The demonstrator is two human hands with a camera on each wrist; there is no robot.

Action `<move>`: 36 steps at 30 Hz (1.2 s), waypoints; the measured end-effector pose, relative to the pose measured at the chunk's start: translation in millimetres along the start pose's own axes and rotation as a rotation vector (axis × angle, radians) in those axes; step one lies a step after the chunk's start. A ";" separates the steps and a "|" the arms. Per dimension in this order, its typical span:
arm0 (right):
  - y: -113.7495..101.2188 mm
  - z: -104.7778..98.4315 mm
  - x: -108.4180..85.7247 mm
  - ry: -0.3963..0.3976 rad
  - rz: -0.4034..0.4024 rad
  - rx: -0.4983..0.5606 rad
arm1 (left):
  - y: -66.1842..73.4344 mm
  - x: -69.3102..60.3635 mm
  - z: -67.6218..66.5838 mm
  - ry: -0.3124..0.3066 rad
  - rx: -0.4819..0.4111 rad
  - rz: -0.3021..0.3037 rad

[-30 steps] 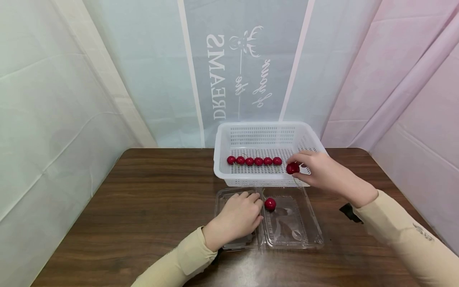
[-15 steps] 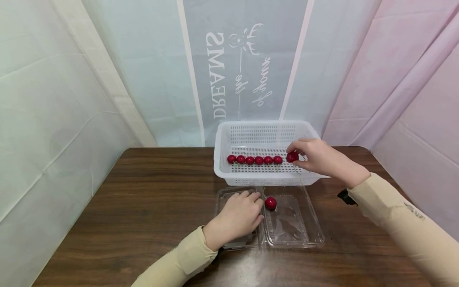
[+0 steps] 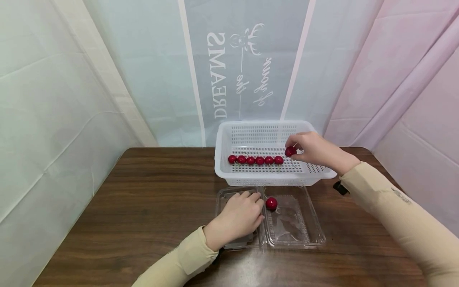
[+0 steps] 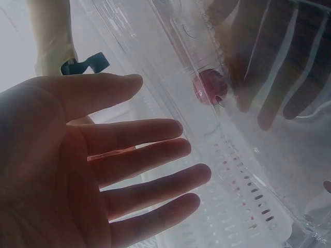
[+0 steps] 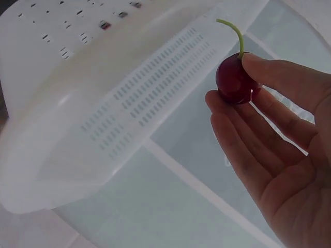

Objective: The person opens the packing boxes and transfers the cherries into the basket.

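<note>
Between thumb and fingers my right hand (image 3: 317, 152) pinches a dark red cherry (image 5: 235, 78) with a green stem. In the head view that hand is over the right part of a white slotted basket (image 3: 224, 172). A row of several cherries (image 3: 259, 160) lies on the basket floor, left of the held one. My left hand (image 3: 237, 217) rests over the left half of an open clear plastic clamshell box (image 3: 312, 211); its fingers look straight in the left wrist view. Near the hinge, in the box's right half, sits a single cherry (image 3: 271, 203).
The box and basket stand on a brown wooden table (image 3: 154, 207), the basket behind the box. Behind the table hangs a pale printed curtain (image 3: 251, 59). White cloth (image 3: 46, 119) hangs at the left, pinkish cloth (image 3: 412, 99) at the right.
My right hand has moved away from me and slightly left with the cherry, from the basket's near right rim to farther over its inside. The left hand has stayed in place.
</note>
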State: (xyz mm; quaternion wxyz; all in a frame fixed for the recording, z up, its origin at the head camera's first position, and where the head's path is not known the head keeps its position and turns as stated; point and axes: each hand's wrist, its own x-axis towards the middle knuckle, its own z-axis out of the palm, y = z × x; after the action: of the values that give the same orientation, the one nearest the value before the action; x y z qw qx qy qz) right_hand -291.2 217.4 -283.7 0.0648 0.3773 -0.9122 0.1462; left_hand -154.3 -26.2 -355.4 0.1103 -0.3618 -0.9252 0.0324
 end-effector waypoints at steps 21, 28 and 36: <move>17.2 2.7 37.1 -0.208 0.142 0.001 | 0.7 -0.5 2.3 -0.022 0.008 -0.009; 25.8 4.9 49.9 -0.247 0.195 -0.007 | 0.9 0.1 1.5 -0.013 0.009 -0.008; 34.2 9.6 61.6 -0.307 0.276 -0.008 | 0.9 1.1 2.0 0.000 0.013 -0.008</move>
State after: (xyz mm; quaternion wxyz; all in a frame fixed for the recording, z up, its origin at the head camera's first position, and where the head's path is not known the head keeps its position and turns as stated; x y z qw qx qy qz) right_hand -359.0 196.2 -286.3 -0.0941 0.2662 -0.9550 0.0909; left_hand -154.8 -24.8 -357.2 0.1128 -0.3575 -0.9263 0.0380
